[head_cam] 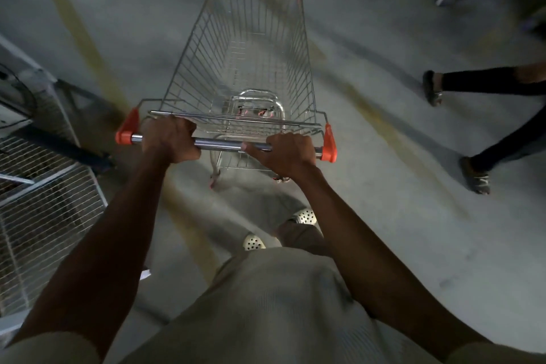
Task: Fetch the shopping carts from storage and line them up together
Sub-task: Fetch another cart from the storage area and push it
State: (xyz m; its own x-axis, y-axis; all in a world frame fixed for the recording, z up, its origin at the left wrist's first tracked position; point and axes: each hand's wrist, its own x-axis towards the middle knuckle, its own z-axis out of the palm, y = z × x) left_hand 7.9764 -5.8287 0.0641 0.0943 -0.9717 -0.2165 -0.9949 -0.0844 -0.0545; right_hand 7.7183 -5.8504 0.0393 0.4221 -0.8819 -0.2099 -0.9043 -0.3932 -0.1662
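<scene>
Left hand (170, 142) and right hand (280, 152) both curled tight round handle bar (224, 145), empty shopping cart (245, 53) straight ahead of grip; best push evenly, steering between wire cage (44, 201) left and passer-by's legs (478, 168) right.

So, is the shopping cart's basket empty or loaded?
Empty. Nothing lies inside the shopping cart; the grey floor shows through its wire bottom.

shopping cart (201, 47) is all silver wire grid with orange-red plastic corners; handle (224, 144) shiny chrome, same orange end caps; floor (413, 230) dull grey with faded yellow stripes; clogs (253, 242) white, dark dotted holes; passer-by's leggings (478, 80) black; mesh panel (50, 210) pale grey grid
</scene>
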